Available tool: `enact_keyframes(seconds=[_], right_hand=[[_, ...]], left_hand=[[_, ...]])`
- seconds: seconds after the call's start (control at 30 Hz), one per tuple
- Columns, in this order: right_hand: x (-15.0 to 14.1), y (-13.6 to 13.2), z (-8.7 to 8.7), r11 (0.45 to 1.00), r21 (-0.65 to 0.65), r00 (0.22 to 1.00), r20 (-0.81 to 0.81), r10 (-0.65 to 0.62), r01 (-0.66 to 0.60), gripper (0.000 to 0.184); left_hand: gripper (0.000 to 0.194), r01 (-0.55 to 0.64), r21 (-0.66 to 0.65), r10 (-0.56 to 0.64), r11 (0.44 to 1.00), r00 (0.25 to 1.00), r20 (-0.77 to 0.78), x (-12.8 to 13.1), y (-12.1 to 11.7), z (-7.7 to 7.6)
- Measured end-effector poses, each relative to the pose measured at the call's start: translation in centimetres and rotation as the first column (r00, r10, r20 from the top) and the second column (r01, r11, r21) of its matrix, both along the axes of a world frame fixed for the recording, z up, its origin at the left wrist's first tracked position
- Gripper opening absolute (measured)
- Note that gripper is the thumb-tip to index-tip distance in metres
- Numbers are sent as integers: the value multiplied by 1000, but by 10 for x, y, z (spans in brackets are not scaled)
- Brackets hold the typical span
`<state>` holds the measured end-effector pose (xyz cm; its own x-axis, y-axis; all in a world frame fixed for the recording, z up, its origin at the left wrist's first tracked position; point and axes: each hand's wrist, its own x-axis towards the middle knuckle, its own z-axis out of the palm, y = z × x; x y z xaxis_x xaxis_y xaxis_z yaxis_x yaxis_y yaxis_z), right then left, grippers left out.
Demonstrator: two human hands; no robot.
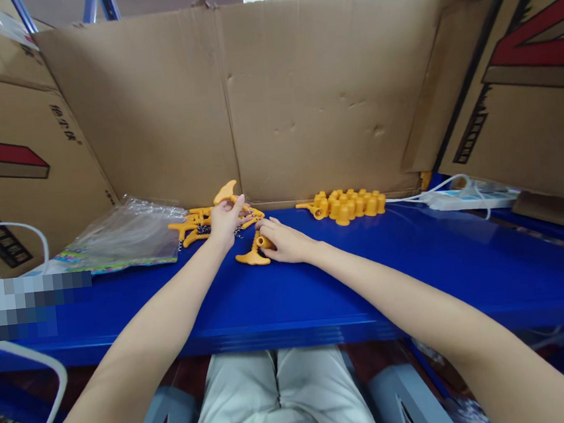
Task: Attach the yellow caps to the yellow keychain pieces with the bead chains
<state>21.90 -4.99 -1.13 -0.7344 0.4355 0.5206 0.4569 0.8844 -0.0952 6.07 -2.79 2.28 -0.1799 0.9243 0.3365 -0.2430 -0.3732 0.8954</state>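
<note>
My left hand [226, 222] is closed at the back of the blue table, its fingers around a yellow T-shaped handle [225, 191] whose curved top sticks up past the thumb. Under and beside it lies a loose pile of yellow T-shaped handles [189, 232], several with dark metal spirals. Close by on the right, my right hand [287, 239] is closed on a yellow T-shaped piece with a hollow tube end [264, 242]. The crossbar of that piece [253, 259] points toward me, low over the table. My fingers hide part of both held pieces.
Yellow bell-shaped caps [348, 205] stand grouped at the back right. Clear plastic bags [129, 236] lie left of the pile. Cardboard [321, 101] walls the back and sides. A white power strip [470, 198] with cables sits at right; the blue table's front edge [294, 336] is near my lap.
</note>
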Motion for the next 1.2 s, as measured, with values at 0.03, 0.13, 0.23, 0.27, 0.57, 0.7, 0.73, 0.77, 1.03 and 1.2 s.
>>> enact_keyframes(seconds=[0.03,0.13,0.23,0.27,0.57,0.7,0.73,0.77,1.03,1.2], right_hand=[[2,2,0,999,-45,999,-43,26,-28,12],[6,8,0,980,-170,972,-228,62,-103,18],[9,12,-1,932,-335,904,-427,-17,-140,28],[10,14,0,908,-394,885,-462,-63,-141,29],[10,3,8,887,-331,897,-192,-398,323,6],[2,-7,16,788,-230,810,5,-586,571,28],[2,-9,18,771,-210,796,63,-602,601,27],[2,-10,19,764,-184,786,116,-607,618,24],[15,-10,24,848,152,790,310,-528,507,15],[18,-9,24,828,164,790,250,-560,536,16]], left_hand=[[17,4,-24,-3,1000,1000,28,-1,1,-1],[18,-2,-98,10,995,997,78,-2,5,-4],[18,-28,-126,42,992,993,107,-5,9,-5],[19,-42,-119,56,992,991,118,-7,10,-5],[22,-51,-153,86,987,968,235,-7,7,-2],[15,26,-152,2,988,983,186,1,1,-2],[14,36,-159,-12,987,988,151,1,1,-2],[13,41,-169,-22,985,994,110,1,1,-3],[15,24,-230,-33,973,999,-33,-2,5,-5],[13,66,-216,-71,974,997,-18,-3,5,-5]])
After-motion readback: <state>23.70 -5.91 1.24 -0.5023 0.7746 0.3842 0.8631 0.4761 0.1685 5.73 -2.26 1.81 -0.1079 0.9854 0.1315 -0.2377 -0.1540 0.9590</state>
